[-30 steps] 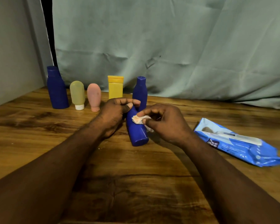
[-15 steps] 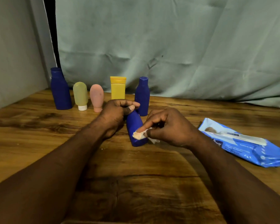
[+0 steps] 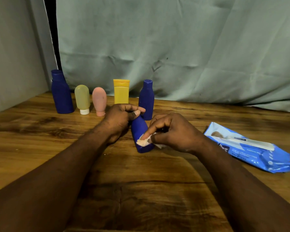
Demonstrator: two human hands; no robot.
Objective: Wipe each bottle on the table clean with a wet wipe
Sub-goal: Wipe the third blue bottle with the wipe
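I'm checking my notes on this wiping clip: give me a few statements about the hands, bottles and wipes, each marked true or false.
1. The left hand grips the top of the tilted blue bottle. True.
2. The right hand presses the wipe against that bottle's cap. False: against its lower body, near the base.
3. The yellow tube stands upright at the back. True.
4. The wipes pack lies left of both hands. False: it lies to their right.

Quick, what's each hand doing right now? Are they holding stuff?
Left hand: closed, gripping the top of the tilted dark blue plastic bottle.
Right hand: closed, pinching a crumpled white wet wipe against that bottle's side.
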